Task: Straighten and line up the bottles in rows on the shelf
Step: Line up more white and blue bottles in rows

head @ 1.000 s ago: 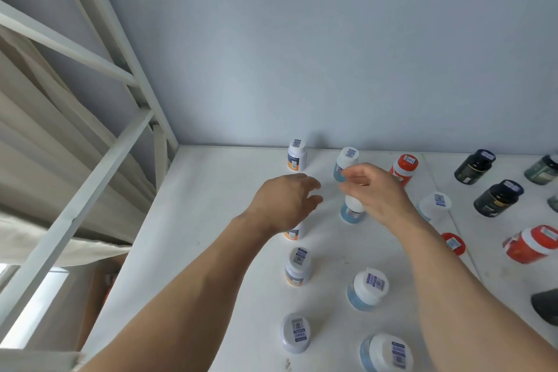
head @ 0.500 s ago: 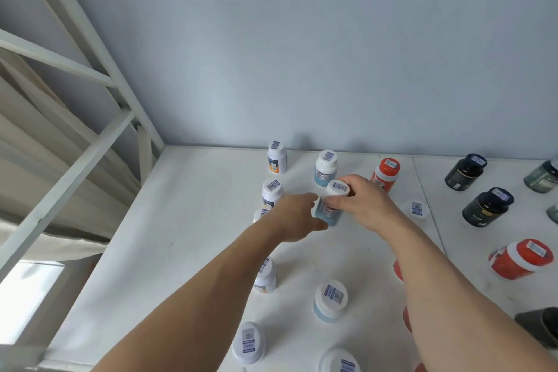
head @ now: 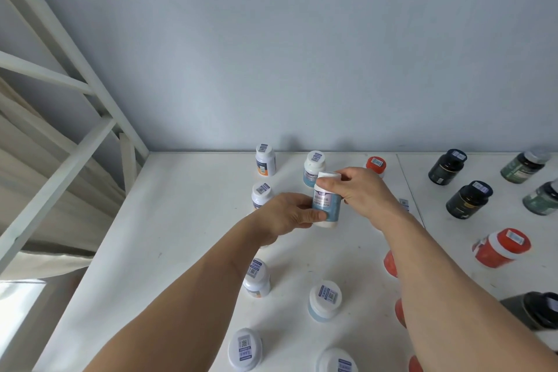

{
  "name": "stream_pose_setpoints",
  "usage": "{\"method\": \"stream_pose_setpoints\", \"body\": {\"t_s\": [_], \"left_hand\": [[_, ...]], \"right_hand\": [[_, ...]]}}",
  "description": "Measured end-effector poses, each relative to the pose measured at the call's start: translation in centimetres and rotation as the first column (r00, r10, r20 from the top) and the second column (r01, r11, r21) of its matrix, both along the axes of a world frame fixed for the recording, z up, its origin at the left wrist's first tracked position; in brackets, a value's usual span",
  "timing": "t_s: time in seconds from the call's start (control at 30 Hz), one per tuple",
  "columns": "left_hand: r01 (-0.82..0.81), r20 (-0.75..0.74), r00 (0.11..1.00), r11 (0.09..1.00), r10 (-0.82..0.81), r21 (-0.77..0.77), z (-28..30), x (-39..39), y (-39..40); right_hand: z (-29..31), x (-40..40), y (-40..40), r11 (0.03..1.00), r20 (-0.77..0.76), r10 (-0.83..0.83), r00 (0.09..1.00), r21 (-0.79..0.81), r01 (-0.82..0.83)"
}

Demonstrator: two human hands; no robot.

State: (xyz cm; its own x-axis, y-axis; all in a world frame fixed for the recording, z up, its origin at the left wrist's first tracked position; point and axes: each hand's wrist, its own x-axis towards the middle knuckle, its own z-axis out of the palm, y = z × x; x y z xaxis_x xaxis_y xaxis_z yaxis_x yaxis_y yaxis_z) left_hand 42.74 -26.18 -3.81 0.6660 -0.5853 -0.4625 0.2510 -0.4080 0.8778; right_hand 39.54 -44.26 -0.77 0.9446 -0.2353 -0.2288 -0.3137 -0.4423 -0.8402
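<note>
1. At far left, the white shelf frame (head: 54,142) slants up beside the white shelf (head: 181,220).
2. Your left hand (head: 287,214) grips the lower body of a blue-labelled bottle (head: 326,202), thumb curled across the label's lower edge.
3. Behind your left hand, a column of white-capped bottles stands: an orange-labelled bottle (head: 265,159) at the back wall, a second white bottle (head: 261,194) just in front, partly hidden by your knuckles.
4. The blue-labelled bottle stands upright mid-shelf, just in front of another blue bottle (head: 314,167); whether its base touches the shelf cannot be told.
5. Your right hand (head: 365,193) pinches the bottle's white cap from the right, fingers curled over the top.
6. Beyond your right hand sits a red-capped bottle (head: 376,164); farther right, two dark bottles (head: 447,166) stand upright, and a red bottle (head: 501,248) stands near the right edge.
</note>
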Motion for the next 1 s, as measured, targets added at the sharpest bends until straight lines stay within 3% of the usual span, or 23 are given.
{"method": "stream_pose_setpoints", "body": {"t_s": [0.2, 0.3, 0.43, 0.53, 0.73, 1.0], "left_hand": [[-0.009, -0.019, 1.000, 1.000, 0.009, -0.017, 0.0, 0.1, 0.0], [-0.026, 0.046, 0.999, 0.999, 0.025, 0.031, 0.0, 0.3, 0.0], [0.006, 0.393, 0.903, 0.920, -0.174, 0.393, 0.6, 0.5, -0.6], [-0.035, 0.531, 0.784, 0.833, -0.320, 0.553, 1.4, 0.7, -0.8], [-0.033, 0.566, 0.702, 0.774, -0.433, 0.632, 2.2, 1.2, -0.6], [-0.025, 0.568, 0.685, 0.764, -0.457, 0.644, 2.8, 2.0, -0.1]], "right_hand": [[-0.1, 0.3, 0.0, 1.000, -0.005, 0.000, 1.000, 0.006, 0.000], [-0.1, 0.3, 0.1, 1.000, 0.004, 0.002, 1.000, 0.019, -0.002], [-0.6, 0.3, 0.1, 0.999, 0.018, 0.026, 0.999, 0.033, -0.027], [-1.8, 0.3, 0.1, 0.998, 0.010, 0.046, 0.999, 0.036, -0.046], [-4.1, 0.6, 0.6, 0.996, -0.026, 0.065, 0.998, 0.058, -0.063], [-4.8, 0.7, 0.9, 0.995, -0.083, 0.096, 0.992, 0.028, -0.094]]}}
